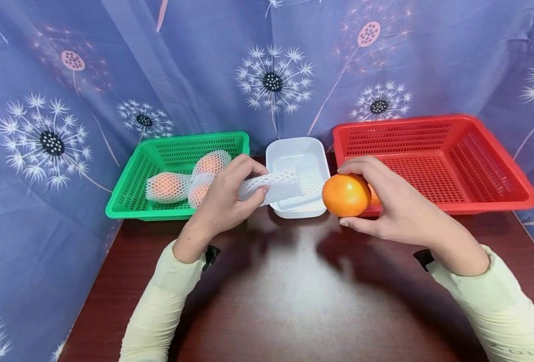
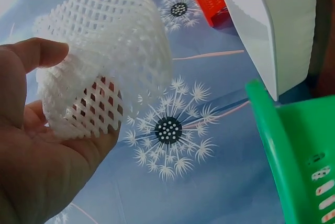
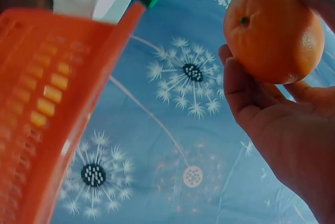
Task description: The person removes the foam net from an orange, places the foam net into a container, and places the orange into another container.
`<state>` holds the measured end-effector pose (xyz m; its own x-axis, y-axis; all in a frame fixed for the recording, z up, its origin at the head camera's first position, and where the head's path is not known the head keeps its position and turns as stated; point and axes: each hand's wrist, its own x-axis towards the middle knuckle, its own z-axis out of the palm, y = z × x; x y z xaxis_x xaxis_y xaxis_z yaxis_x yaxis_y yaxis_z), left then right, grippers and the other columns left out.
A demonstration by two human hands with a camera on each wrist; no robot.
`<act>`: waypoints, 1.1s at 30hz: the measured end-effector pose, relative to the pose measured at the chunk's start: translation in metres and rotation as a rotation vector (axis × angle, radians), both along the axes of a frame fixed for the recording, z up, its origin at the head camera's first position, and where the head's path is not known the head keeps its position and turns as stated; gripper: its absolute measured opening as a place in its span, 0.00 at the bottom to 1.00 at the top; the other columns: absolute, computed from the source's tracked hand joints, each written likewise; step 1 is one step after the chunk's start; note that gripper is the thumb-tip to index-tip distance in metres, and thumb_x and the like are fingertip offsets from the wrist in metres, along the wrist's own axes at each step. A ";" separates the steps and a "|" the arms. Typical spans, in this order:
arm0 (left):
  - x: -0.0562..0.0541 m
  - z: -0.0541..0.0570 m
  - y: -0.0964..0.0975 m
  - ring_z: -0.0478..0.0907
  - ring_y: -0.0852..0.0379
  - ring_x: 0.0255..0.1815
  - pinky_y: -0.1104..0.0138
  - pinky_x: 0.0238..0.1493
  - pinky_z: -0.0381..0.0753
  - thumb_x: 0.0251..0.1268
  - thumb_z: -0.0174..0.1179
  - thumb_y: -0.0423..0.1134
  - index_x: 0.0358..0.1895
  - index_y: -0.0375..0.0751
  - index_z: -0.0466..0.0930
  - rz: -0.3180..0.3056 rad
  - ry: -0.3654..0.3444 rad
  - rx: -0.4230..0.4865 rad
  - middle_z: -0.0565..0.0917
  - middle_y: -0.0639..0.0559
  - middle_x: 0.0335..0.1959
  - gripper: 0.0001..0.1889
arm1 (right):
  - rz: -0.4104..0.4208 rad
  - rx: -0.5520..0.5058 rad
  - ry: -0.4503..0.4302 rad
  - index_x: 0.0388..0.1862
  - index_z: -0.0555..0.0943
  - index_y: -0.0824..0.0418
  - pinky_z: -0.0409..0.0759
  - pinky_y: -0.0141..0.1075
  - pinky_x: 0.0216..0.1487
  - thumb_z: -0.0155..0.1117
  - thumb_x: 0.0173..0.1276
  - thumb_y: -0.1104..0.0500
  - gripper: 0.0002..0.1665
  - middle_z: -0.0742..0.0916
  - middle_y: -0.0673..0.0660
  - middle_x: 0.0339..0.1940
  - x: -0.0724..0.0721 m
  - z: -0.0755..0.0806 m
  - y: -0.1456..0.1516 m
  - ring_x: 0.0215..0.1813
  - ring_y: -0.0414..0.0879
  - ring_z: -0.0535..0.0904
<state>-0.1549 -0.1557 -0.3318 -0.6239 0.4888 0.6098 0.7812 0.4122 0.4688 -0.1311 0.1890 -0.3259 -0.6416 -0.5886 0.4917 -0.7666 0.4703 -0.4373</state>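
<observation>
My left hand (image 1: 221, 201) pinches a white foam fruit net (image 1: 282, 182) between thumb and fingers, over the white tray's left side. In the left wrist view this foam net (image 2: 110, 51) bulges open, its diamond mesh showing. My right hand (image 1: 395, 208) grips a bare orange (image 1: 346, 195) at the near left corner of the red basket. A small green stem end marks the orange (image 3: 272, 33) in the right wrist view. Part of another orange (image 1: 375, 197) shows behind it, mostly hidden by the hand.
At the left, a green basket (image 1: 136, 151) holds several net-wrapped oranges (image 1: 165, 187). The white tray (image 1: 273, 148) stands in the middle with more white netting inside. A red basket (image 1: 466, 206) is at the right. Behind them hangs a blue dandelion-print cloth (image 1: 194, 65); all stand on a dark wooden table (image 1: 294, 301).
</observation>
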 end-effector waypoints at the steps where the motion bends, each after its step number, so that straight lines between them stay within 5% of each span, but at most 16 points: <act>1: -0.002 0.001 0.000 0.76 0.56 0.47 0.62 0.47 0.77 0.69 0.65 0.32 0.47 0.39 0.81 0.001 -0.001 -0.011 0.82 0.50 0.45 0.07 | -0.003 0.009 0.008 0.66 0.75 0.60 0.69 0.27 0.63 0.91 0.45 0.57 0.49 0.80 0.50 0.63 -0.001 0.001 0.003 0.61 0.41 0.76; 12: -0.011 0.011 0.003 0.75 0.56 0.43 0.62 0.46 0.76 0.69 0.65 0.31 0.45 0.41 0.81 0.025 0.003 -0.102 0.81 0.51 0.43 0.06 | -0.019 0.101 0.032 0.67 0.73 0.64 0.67 0.20 0.61 0.88 0.44 0.61 0.51 0.80 0.51 0.61 -0.009 0.016 0.028 0.59 0.39 0.75; 26: -0.030 0.008 0.032 0.79 0.56 0.47 0.62 0.54 0.80 0.70 0.63 0.35 0.48 0.42 0.80 0.051 -0.055 -0.275 0.81 0.52 0.45 0.07 | -0.051 0.216 0.070 0.65 0.78 0.59 0.68 0.18 0.56 0.88 0.41 0.64 0.48 0.79 0.52 0.61 -0.026 0.022 0.050 0.57 0.41 0.74; 33: -0.035 0.002 0.050 0.80 0.59 0.45 0.63 0.50 0.81 0.71 0.63 0.36 0.48 0.45 0.80 0.090 -0.075 -0.389 0.81 0.55 0.45 0.07 | -0.100 0.286 0.035 0.65 0.77 0.60 0.71 0.22 0.53 0.89 0.42 0.64 0.49 0.78 0.53 0.60 -0.043 0.018 0.062 0.53 0.44 0.77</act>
